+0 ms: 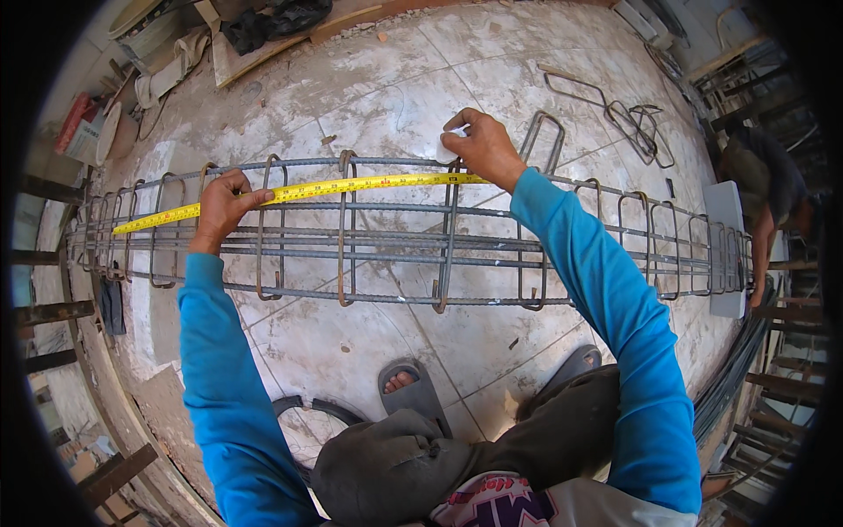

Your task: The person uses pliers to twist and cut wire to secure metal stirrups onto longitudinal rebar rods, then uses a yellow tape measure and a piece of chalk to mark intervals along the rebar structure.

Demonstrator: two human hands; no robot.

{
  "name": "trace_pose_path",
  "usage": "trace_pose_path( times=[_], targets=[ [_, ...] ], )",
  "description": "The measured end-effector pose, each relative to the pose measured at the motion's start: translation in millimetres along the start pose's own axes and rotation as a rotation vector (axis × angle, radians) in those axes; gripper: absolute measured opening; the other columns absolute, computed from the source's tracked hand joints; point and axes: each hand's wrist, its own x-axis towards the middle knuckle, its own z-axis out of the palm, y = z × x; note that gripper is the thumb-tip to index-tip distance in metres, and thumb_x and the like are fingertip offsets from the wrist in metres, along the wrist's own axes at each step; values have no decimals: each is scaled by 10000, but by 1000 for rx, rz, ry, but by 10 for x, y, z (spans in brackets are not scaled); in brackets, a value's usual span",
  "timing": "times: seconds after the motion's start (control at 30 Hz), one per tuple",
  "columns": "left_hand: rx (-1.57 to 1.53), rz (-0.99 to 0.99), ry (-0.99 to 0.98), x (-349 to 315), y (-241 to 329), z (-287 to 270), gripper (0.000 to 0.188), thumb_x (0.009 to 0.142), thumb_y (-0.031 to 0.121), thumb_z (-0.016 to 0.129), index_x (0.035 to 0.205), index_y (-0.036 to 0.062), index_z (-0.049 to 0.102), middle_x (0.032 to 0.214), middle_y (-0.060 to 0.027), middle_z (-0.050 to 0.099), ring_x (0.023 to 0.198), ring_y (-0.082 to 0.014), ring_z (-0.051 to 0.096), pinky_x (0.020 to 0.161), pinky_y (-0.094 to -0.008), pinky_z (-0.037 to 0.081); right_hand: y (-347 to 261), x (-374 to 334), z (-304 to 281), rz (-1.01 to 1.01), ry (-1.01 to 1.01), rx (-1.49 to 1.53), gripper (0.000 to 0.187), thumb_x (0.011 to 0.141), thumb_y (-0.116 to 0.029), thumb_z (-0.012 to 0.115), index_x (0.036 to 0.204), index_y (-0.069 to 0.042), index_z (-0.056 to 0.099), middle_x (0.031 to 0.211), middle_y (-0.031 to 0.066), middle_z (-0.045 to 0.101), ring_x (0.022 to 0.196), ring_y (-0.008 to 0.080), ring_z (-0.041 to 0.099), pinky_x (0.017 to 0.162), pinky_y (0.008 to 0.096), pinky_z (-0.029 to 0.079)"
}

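Observation:
A long rebar cage of ribbed bars and bent stirrups lies across the tiled floor in front of me. Along its far side stretches the yellow blade of a tape measure, its left end lying past my left hand. My left hand is closed around the blade, thumb on top. Over the far top bar, my right hand pinches a small white chalk-like piece beside a stirrup. The blade's right end passes under that hand and is hidden there. Small white marks show on some bars.
Another person bends at the cage's right end, beside a pale block. Loose bent stirrups lie beyond the cage. A bucket and boards stand far left. My sandalled foot is close to the near side.

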Motion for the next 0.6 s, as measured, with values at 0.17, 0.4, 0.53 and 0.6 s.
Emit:
trace_pose_path(
  times=[0.17, 0.4, 0.53, 0.6],
  targets=[
    [15, -7, 8, -2, 68, -10, 451, 675, 348, 888, 618, 24, 579, 673, -52, 548, 605, -197, 482, 576, -339, 392, 64, 140, 266, -99, 6, -74, 304, 820, -200, 690, 1028, 19, 658, 801, 211, 708, 722, 293, 710, 707, 367, 562],
    [33, 9, 32, -27, 99, -17, 457, 666, 331, 892, 610, 15, 566, 675, -65, 546, 608, -213, 480, 574, -354, 391, 34, 186, 440, -96, -3, -115, 314, 807, -202, 701, 1033, 13, 655, 808, 245, 688, 787, 379, 684, 763, 425, 542],
    [50, 1, 28, -31, 128, -20, 462, 666, 329, 891, 608, 13, 559, 679, -72, 545, 609, -219, 475, 573, -361, 388, 22, 215, 495, -106, 18, -136, 306, 808, -198, 699, 1024, 13, 653, 801, 249, 685, 798, 391, 681, 767, 433, 541],
    [53, 6, 31, -35, 110, -8, 460, 668, 330, 890, 612, 13, 562, 680, -73, 542, 608, -220, 472, 573, -360, 387, 28, 232, 532, -112, 24, -157, 299, 807, -190, 696, 1019, 16, 651, 797, 254, 683, 809, 404, 676, 772, 445, 538]
  ],
)
